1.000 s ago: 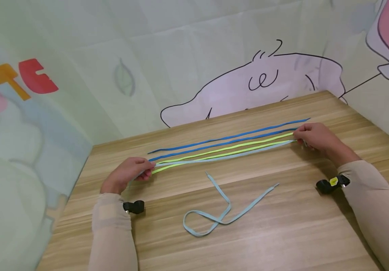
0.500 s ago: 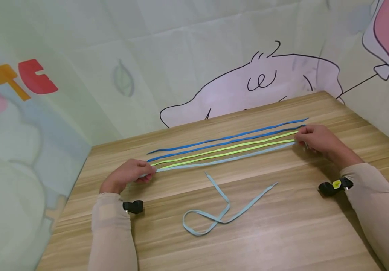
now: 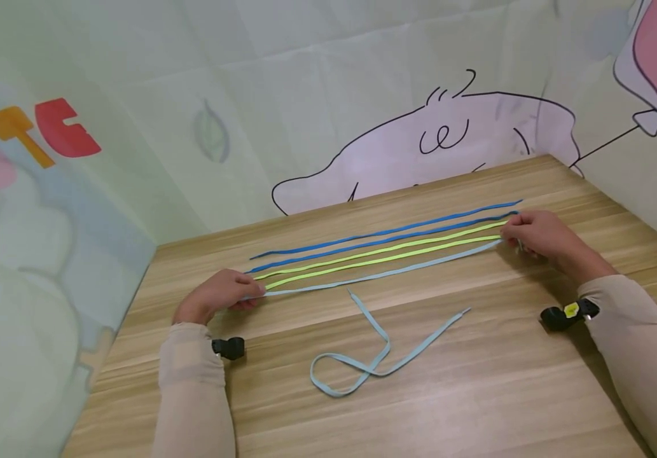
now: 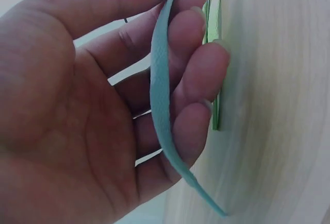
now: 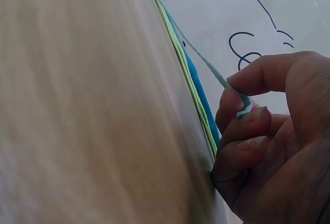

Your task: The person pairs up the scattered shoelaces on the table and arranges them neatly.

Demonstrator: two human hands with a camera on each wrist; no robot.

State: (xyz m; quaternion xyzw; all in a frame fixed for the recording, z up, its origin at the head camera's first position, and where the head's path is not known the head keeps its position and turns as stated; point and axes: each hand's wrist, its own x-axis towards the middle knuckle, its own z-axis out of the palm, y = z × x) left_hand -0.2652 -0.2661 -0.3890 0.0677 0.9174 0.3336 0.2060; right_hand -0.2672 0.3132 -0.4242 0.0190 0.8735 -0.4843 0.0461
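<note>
A light blue shoelace (image 3: 385, 272) stretches between my two hands, just in front of the row of laid-out laces. My left hand (image 3: 222, 291) pinches it near its left end between thumb and index finger. In the left wrist view the tail of this shoelace (image 4: 161, 90) runs across my curled fingers, its tip hanging past them. My right hand (image 3: 542, 236) pinches the other end, and a short bit of it sticks out below the thumb in the right wrist view. Behind it lie two yellow-green shoelaces (image 3: 385, 256) and two blue shoelaces (image 3: 385, 240), roughly parallel.
Nearer me, a second light blue shoelace (image 3: 388, 342) lies loosely looped on the wooden table (image 3: 448, 407). A printed cloth backdrop (image 3: 328, 114) rises behind the table's far edge and along its left side. Black wrist cameras sit on both sleeves.
The held light blue shoelace has come toward me at its left end, from across the yellow-green laces to in front of them. My right hand has shifted slightly to the right.
</note>
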